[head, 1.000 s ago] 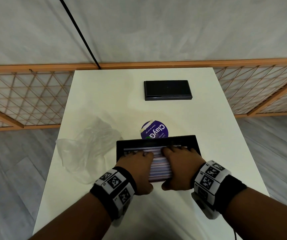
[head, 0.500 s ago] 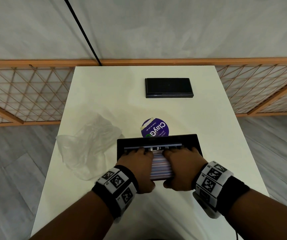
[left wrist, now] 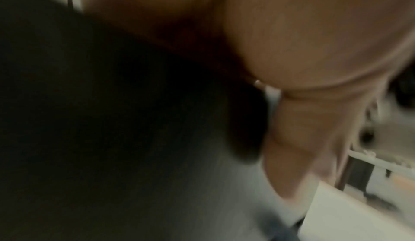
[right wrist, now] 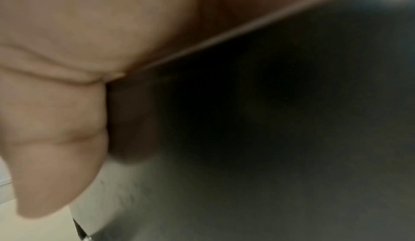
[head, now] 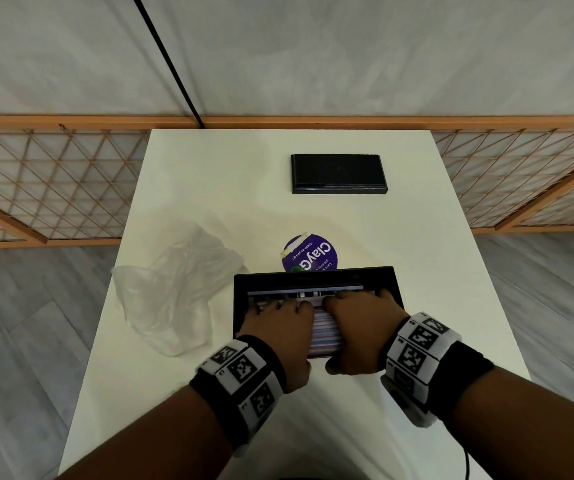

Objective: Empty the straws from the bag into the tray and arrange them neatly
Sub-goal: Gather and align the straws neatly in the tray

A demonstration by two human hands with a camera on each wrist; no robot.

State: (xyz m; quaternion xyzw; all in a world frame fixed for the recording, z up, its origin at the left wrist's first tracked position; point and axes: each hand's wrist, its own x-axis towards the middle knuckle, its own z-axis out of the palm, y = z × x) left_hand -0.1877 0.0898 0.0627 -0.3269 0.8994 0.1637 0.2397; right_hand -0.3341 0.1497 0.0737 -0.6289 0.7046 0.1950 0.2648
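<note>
Head view: white surface [head: 347, 220] carried everything I needed. Empty clear bag [head: 174, 296] lay crumpled left of the black tray [head: 313, 273], apart from it. Straws [head: 325, 332] sat in the tray, a striped row lying side to side. Left hand [head: 278, 327] and right hand [head: 361, 327] lay flat on them, fingers released, pressing, gripping nothing. A purple sticker [head: 309, 256] sat just beyond the tray, a second black tray [head: 339, 173] farther back. Wrist views were too blurred to use. Risk I judged: uneven pressure could roll straws over each other, or over the near edge.
</note>
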